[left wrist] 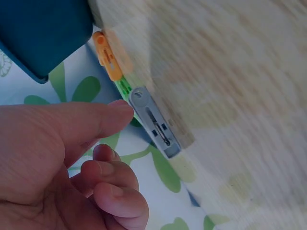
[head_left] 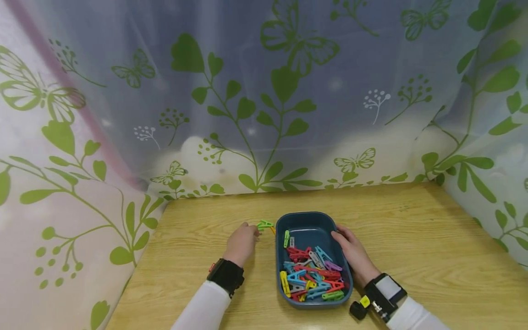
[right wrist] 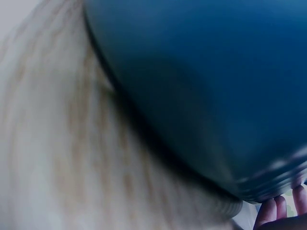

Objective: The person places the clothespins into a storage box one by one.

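Observation:
My left hand (head_left: 241, 244) is at the table left of a dark blue plastic tub (head_left: 307, 221), its fingers loosely bent. In the left wrist view, the thumb tip (left wrist: 122, 112) is right at the edge of a grey clothespin (left wrist: 154, 123) standing on the table. Behind that are a green clothespin (left wrist: 123, 85) and an orange clothespin (left wrist: 108, 56), in a row toward the tub. The index fingertip is hidden behind the thumb. My right hand (head_left: 354, 253) grips the tub's right side, thumb at the rim and fingers (right wrist: 268, 211) against the outer wall.
Many coloured clothespins (head_left: 315, 275) lie heaped in the near part of the tub. The wooden table (head_left: 412, 229) reaches back to a patterned curtain (head_left: 264, 114), which also hangs along both sides.

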### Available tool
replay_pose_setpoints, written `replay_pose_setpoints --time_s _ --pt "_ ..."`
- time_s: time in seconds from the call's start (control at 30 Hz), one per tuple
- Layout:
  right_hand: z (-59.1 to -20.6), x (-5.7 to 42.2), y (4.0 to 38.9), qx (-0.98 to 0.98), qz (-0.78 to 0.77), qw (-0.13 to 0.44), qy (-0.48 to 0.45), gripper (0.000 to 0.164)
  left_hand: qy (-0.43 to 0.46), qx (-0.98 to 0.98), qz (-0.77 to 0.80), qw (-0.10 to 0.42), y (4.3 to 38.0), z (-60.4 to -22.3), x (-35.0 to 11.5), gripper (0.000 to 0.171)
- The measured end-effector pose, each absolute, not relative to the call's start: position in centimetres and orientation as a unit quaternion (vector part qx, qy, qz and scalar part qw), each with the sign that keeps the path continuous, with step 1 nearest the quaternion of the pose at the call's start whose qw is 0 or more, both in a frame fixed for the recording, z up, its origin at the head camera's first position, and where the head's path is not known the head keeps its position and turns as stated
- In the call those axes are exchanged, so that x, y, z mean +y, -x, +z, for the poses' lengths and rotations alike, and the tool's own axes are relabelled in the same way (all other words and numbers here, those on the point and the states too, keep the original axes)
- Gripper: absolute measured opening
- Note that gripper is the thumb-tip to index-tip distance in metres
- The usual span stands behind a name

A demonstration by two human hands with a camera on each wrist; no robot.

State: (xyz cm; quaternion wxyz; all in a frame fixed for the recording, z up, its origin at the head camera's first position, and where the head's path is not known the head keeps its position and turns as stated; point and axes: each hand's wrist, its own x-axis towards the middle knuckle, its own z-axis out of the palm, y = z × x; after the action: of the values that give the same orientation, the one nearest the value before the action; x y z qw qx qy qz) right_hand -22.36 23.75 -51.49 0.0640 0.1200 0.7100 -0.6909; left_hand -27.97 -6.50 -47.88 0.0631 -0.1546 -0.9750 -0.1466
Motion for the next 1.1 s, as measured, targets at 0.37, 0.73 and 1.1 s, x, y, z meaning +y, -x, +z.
replay_pose_setpoints --time_s 0.37,0.73,1.1 --pt "-51.7 23.8 22.5 0.711 -0.691 0.062 -0.115 0.067 0.141 -0.978 -0.141 0.054 27.7 -48.2 -6.8 0.017" --pt "-51.5 23.7 22.4 0.715 -0.688 0.058 -0.113 0.066 0.154 -0.977 -0.138 0.057 27.4 -48.3 -7.1 0.023" --pt "-51.4 23.6 22.4 0.715 -0.687 0.058 -0.116 0.067 0.182 -0.959 -0.149 0.156 26.1 -46.2 -6.0 0.021"
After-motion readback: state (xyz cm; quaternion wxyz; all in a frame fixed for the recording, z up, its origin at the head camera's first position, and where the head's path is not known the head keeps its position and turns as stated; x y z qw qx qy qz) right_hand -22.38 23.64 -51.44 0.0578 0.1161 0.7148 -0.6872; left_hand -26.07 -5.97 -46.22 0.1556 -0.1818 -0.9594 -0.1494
